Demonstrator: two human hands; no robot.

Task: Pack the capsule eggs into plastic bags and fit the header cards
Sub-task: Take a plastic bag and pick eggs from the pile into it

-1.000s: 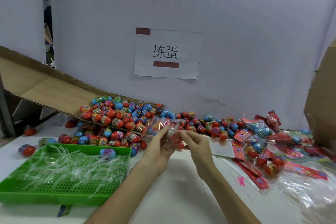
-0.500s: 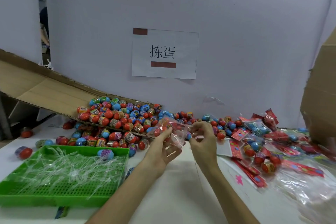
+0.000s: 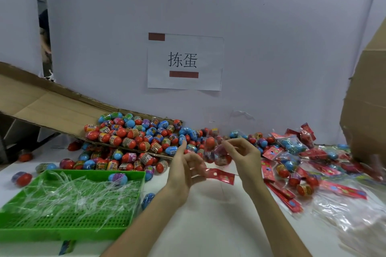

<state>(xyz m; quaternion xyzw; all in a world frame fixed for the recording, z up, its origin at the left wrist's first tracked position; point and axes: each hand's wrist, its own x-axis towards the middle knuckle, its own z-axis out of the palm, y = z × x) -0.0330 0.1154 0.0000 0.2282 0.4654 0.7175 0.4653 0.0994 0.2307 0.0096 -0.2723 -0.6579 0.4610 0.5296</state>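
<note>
A: "While the right hand (image 3: 244,157) pinches the egg bag (image 3: 216,153) above the table (image 3: 208,227), where to grip it?"
B: "At its top edge; the film looks soft and slippery. The left hand (image 3: 186,170) holds the header card (image 3: 221,176) just below."

Soft, even indoor light w/ a cool bluish cast; source can't be told. White wall (image 3: 271,27) & table (image 3: 208,225) read bright. Shadows faint, darkest under the cardboard flap (image 3: 41,106) at 9 o'clock. Glare flecks on the clear strips (image 3: 69,194) at 8 o'clock & on loose plastic (image 3: 344,210) at 4 o'clock. Motion blur on left hand (image 3: 186,165), right hand (image 3: 244,156), the bag (image 3: 215,152) & header card (image 3: 221,175) they hold. Wide-angle bowing at 3 o'clock; 4–5 o'clock corner smeared.
</note>
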